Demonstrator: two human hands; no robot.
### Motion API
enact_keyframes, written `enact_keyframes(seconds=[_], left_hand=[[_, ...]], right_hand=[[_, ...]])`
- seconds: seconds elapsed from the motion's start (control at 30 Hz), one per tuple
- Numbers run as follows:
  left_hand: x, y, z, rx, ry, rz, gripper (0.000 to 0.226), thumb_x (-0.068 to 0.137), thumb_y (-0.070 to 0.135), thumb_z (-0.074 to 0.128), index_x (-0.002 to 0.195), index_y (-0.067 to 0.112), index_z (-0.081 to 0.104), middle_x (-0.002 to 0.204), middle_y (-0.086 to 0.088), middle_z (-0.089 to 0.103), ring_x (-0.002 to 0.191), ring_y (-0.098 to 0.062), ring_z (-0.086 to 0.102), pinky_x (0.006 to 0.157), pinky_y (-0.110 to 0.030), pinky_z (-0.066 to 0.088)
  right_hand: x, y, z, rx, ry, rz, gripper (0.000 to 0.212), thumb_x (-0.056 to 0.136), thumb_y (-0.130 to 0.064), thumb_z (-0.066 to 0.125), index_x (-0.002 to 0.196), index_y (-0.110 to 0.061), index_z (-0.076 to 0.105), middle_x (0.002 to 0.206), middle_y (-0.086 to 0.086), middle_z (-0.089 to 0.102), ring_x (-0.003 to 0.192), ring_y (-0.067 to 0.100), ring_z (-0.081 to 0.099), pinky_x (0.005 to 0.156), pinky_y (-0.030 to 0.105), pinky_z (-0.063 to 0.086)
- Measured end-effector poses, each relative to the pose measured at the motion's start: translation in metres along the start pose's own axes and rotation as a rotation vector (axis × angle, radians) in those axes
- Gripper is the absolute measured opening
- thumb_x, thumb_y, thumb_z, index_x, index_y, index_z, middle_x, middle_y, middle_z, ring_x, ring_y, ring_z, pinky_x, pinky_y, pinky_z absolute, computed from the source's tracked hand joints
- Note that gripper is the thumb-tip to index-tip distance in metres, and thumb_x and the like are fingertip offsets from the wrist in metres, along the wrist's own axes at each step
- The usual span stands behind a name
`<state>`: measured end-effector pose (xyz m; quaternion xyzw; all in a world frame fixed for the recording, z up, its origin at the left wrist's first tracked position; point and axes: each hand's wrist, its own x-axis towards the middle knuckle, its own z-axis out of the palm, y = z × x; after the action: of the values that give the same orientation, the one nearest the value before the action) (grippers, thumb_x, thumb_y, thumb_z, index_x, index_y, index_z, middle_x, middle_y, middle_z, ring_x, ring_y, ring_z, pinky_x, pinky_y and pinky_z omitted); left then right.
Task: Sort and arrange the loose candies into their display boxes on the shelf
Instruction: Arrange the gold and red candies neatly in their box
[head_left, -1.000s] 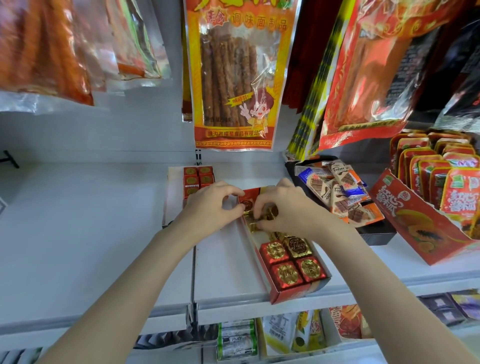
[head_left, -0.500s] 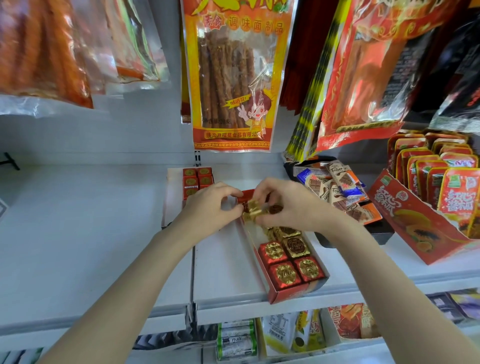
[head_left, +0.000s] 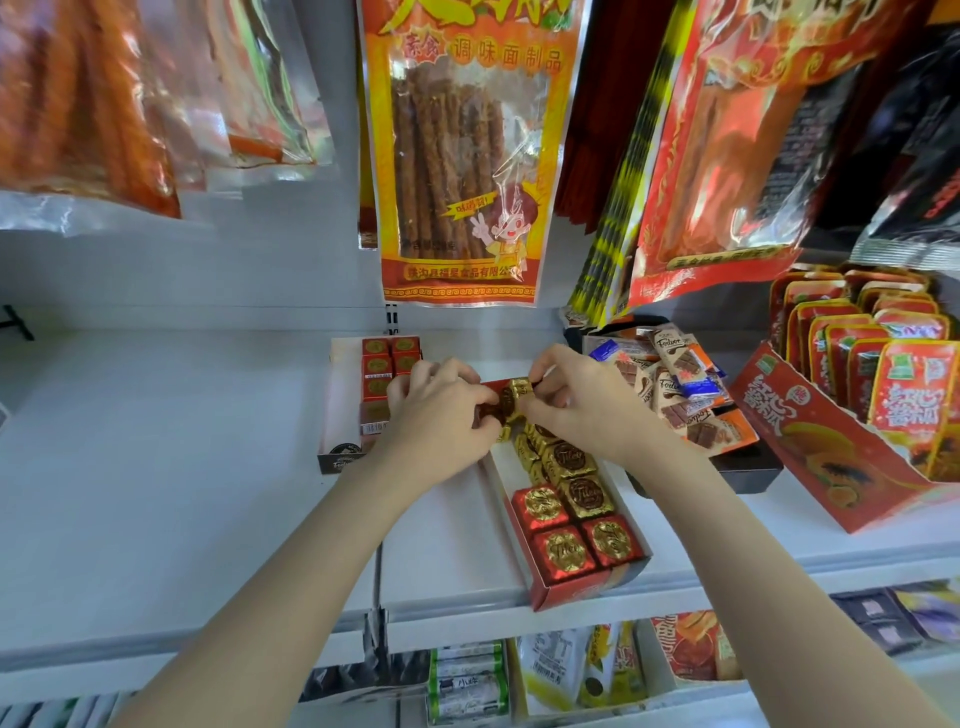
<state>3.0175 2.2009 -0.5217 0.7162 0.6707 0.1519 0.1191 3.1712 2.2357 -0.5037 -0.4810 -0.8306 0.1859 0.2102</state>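
Observation:
A red display box (head_left: 587, 592) lies on the white shelf, holding gold-wrapped candies (head_left: 574, 460) in its middle and red-wrapped candies (head_left: 566, 551) at its near end. My left hand (head_left: 441, 415) and my right hand (head_left: 576, 400) meet over the far end of the box. Both pinch a cluster of gold candies (head_left: 511, 400) between their fingertips, lifted just above the box. The far end of the box is hidden behind my hands.
A second box with small red candies (head_left: 387, 358) stands behind my left hand. A black tray of chocolate packets (head_left: 675, 384) sits right of my right hand, beside a red snack carton (head_left: 831, 457). Snack bags hang above. The white shelf (head_left: 156, 467) stretches left.
Both hands stayed over the far end of the box. The gold candies between my fingers rose slightly and bunched closer together.

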Motion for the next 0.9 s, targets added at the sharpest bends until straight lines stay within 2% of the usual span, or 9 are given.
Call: enact_keyframes(seconds=[0.1,0.17,0.3,0.5,0.57,0.63,0.7,0.8,0.9], left_hand=[[0.000,0.000,0.002,-0.018,-0.002,0.008,0.037,0.090,0.030,0.045,0.126,0.037,0.051,0.132,0.007,0.040,0.123,-0.021,0.026,0.102,-0.039,0.021],[0.000,0.000,0.002,-0.039,-0.004,0.001,0.038,0.090,0.030,0.046,0.126,0.037,0.050,0.132,0.006,0.040,0.124,-0.021,0.026,0.102,-0.040,0.021],[-0.001,0.001,0.004,-0.023,0.005,-0.013,0.035,0.090,0.031,0.044,0.123,0.036,0.052,0.132,0.006,0.041,0.124,-0.021,0.026,0.103,-0.040,0.021],[-0.001,0.004,0.002,0.022,-0.025,-0.029,0.038,0.091,0.033,0.041,0.128,0.032,0.050,0.135,0.004,0.042,0.124,-0.021,0.032,0.103,-0.039,0.021],[-0.001,0.005,0.002,0.046,0.003,-0.004,0.038,0.091,0.032,0.042,0.127,0.029,0.051,0.135,0.005,0.043,0.125,-0.020,0.032,0.103,-0.038,0.020],[0.000,0.007,0.003,0.060,0.033,0.016,0.037,0.090,0.031,0.043,0.126,0.027,0.053,0.135,0.006,0.043,0.126,-0.018,0.030,0.104,-0.037,0.019],[0.000,0.007,0.004,0.065,0.040,0.025,0.037,0.091,0.030,0.043,0.126,0.026,0.054,0.135,0.007,0.042,0.126,-0.018,0.029,0.104,-0.036,0.018],[0.001,0.007,0.004,0.066,0.035,0.035,0.037,0.091,0.028,0.044,0.127,0.027,0.053,0.135,0.008,0.041,0.126,-0.017,0.027,0.104,-0.036,0.017],[0.000,0.006,0.000,0.049,0.033,0.017,0.037,0.089,0.026,0.047,0.126,0.030,0.053,0.131,0.008,0.043,0.122,-0.018,0.028,0.100,-0.034,0.020]], right_hand=[[0.003,0.000,0.003,0.021,0.145,0.015,0.023,0.079,-0.026,0.068,0.083,-0.012,0.051,0.073,0.005,0.063,0.069,0.020,0.059,0.063,0.031,0.045],[0.004,-0.002,0.004,0.034,0.174,0.055,0.020,0.081,-0.020,0.064,0.090,-0.009,0.050,0.072,0.009,0.062,0.067,0.022,0.057,0.060,0.029,0.040],[0.007,-0.003,0.005,-0.021,0.153,0.071,0.017,0.084,-0.018,0.057,0.095,-0.006,0.054,0.080,0.014,0.066,0.077,0.030,0.059,0.071,0.037,0.048],[0.004,-0.011,0.014,-0.511,0.086,-0.004,0.023,0.089,-0.020,0.045,0.105,-0.005,0.051,0.092,0.020,0.059,0.099,0.034,0.047,0.079,0.038,0.034],[0.003,-0.013,0.016,-0.608,0.166,-0.053,0.016,0.080,-0.015,0.061,0.088,-0.002,0.059,0.075,0.019,0.061,0.088,0.036,0.053,0.068,0.036,0.036],[0.004,-0.014,0.017,-0.659,0.188,-0.038,0.019,0.056,-0.008,0.079,0.058,-0.004,0.060,0.051,0.011,0.056,0.067,0.034,0.057,0.053,0.031,0.035],[0.006,-0.013,0.018,-0.682,0.194,-0.021,0.020,0.050,-0.004,0.080,0.052,-0.007,0.061,0.053,0.008,0.057,0.065,0.033,0.057,0.051,0.031,0.040],[0.003,-0.009,0.017,-0.567,0.171,-0.112,0.006,0.069,-0.001,0.063,0.069,-0.006,0.067,0.069,0.009,0.064,0.080,0.035,0.054,0.063,0.036,0.034],[-0.004,-0.007,0.011,-0.522,0.039,-0.154,0.030,0.084,-0.006,0.042,0.093,-0.015,0.069,0.096,-0.001,0.067,0.103,0.027,0.043,0.078,0.037,0.025]])
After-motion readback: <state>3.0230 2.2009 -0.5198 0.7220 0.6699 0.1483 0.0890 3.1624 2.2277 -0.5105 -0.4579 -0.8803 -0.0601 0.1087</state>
